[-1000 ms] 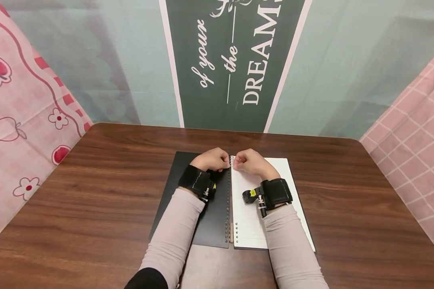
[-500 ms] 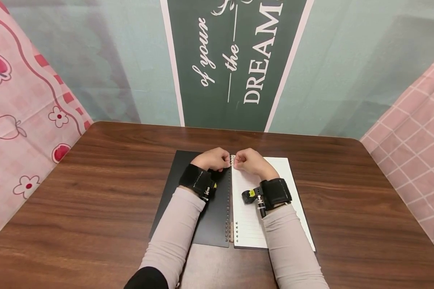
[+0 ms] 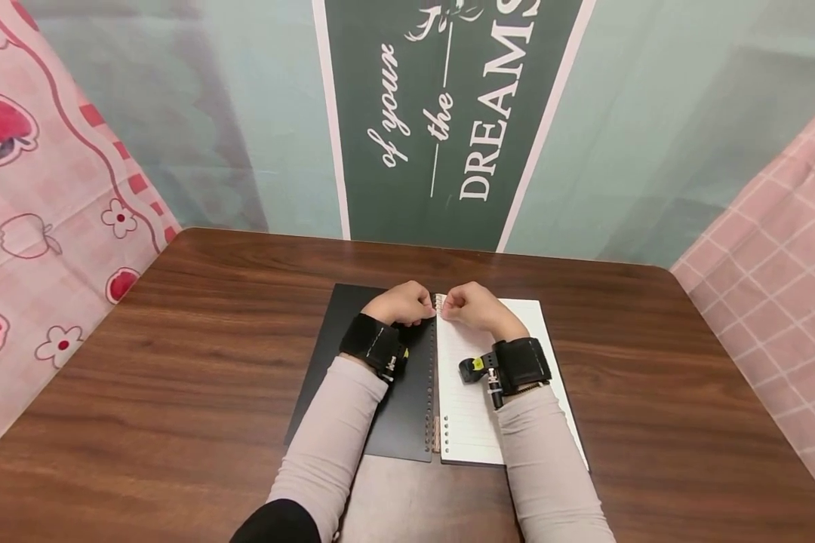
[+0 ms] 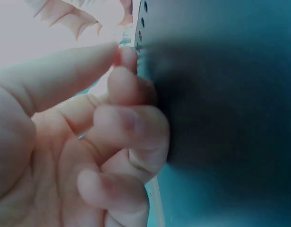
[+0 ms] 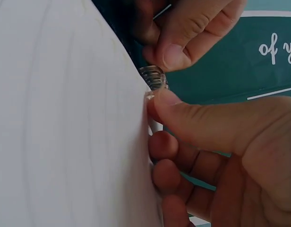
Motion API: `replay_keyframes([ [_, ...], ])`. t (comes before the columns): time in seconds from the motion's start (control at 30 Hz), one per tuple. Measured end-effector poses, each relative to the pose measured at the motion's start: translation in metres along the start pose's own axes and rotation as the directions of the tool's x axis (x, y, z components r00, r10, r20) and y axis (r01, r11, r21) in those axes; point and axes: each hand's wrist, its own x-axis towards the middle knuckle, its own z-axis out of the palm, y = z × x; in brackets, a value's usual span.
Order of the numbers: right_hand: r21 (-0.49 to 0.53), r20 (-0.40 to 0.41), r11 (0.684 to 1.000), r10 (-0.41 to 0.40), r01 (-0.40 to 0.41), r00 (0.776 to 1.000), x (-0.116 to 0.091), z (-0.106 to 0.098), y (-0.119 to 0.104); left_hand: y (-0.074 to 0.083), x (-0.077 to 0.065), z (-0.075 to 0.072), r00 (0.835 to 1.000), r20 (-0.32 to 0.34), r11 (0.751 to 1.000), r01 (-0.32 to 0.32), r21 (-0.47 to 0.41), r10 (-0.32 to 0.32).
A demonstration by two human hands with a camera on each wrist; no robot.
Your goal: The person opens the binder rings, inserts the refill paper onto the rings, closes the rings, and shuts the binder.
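An open loose-leaf notebook lies on the table, its black cover (image 3: 397, 411) at left and white lined pages (image 3: 465, 422) at right. Between them runs a narrow ring binding (image 3: 436, 436). At the far end of this spine, my left hand (image 3: 407, 303) pinches the binding from the cover side with thumb and forefinger. Facing it, my right hand (image 3: 477, 308) pinches the binding from the page side. In the right wrist view, several rings (image 5: 154, 77) show between the two thumbs. Punched holes (image 4: 141, 22) line the cover's edge in the left wrist view.
The brown wooden table (image 3: 197, 362) extends to both sides of the notebook. Behind it hangs a pale green cloth with a dark lettered panel (image 3: 435, 211). Pink patterned cloths stand at left (image 3: 61, 249) and right (image 3: 781, 302).
Both hands keep their pinch at the far end of the binding, with only slight finger movement. The head view has shifted a little.
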Motion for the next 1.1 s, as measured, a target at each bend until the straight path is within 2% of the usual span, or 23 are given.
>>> replay_keyframes([
  [0.17,0.000,0.015,1.000,-0.002,0.002,1.000,-0.002,-0.003,0.001,0.003,-0.003,-0.002,1.000,0.003,0.999,-0.012,-0.034,0.012],
  [0.37,-0.027,0.014,1.000,-0.012,0.012,1.000,-0.009,-0.008,-0.002,0.007,-0.012,-0.005,0.999,-0.039,0.998,-0.030,-0.046,0.028],
  [0.5,-0.035,0.051,0.999,-0.030,0.032,0.998,-0.015,-0.010,-0.004,0.007,-0.020,-0.007,0.999,-0.027,0.998,-0.029,-0.048,0.028],
  [0.67,-0.058,0.090,0.998,-0.011,0.016,0.996,-0.021,-0.012,-0.006,0.010,-0.034,-0.011,0.999,-0.004,0.999,-0.041,-0.009,0.041],
  [0.87,-0.074,0.124,0.997,-0.007,0.016,0.992,-0.032,-0.020,-0.007,0.012,-0.050,-0.015,0.997,0.022,0.995,-0.069,0.077,0.068],
  [1.1,-0.081,0.146,0.996,-0.018,0.030,0.989,-0.049,-0.027,-0.001,0.013,-0.069,-0.013,0.995,0.041,0.986,-0.094,0.140,0.089],
])
